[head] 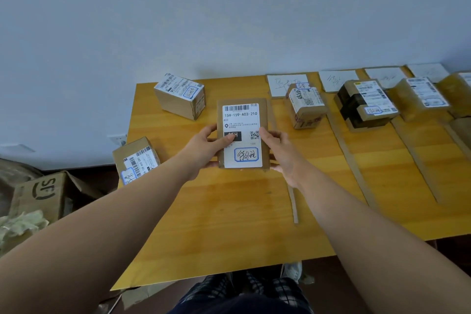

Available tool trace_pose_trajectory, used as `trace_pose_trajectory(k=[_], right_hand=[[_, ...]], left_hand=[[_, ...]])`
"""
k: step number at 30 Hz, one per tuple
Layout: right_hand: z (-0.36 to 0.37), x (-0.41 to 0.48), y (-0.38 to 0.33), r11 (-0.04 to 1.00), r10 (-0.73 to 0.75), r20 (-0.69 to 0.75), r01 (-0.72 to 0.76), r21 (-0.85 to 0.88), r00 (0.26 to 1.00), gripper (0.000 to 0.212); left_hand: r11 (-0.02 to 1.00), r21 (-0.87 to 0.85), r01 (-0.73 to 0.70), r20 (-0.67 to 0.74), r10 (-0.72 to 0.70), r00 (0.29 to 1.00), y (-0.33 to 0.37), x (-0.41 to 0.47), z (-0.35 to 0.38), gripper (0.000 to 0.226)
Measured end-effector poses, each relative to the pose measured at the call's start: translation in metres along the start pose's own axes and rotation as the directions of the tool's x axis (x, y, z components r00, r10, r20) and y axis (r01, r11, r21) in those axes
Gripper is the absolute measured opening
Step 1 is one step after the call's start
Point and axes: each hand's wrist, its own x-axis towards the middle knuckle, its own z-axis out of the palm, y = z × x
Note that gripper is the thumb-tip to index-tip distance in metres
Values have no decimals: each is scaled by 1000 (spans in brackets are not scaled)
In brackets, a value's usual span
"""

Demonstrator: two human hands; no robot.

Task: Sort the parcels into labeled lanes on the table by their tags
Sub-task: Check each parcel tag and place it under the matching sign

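I hold a flat cardboard parcel (242,120) above the middle of the yellow table (229,211). Its white shipping label faces me, with a handwritten tag in a blue box at the bottom. My left hand (206,148) grips its left edge, thumb on the label. My right hand (283,153) grips its right edge. Two unsorted parcels lie to the left: one (179,95) at the back, one (136,160) on the table's left edge. To the right, cardboard strips (349,155) divide lanes, each headed by a white handwritten card (285,83).
Lanes on the right hold a small taped box (305,104), a black-taped box (367,104) and a tape-wrapped parcel (418,99). More parcels sit at the far right edge. An open carton (40,196) with crumpled paper stands on the floor at left.
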Motion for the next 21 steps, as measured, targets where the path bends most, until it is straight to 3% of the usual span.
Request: trace_pose_trajectory(k=[10,21], right_hand=[[-70,-14,-19,996,-81,-49,82,18,995,57],[-251,-5,-21,991,-61,-86,51,-123,994,63]], left_hand=[[999,14,-40,16,39,999,23,3,69,43],[998,34,-45,-89,47,995,42,32,222,32]])
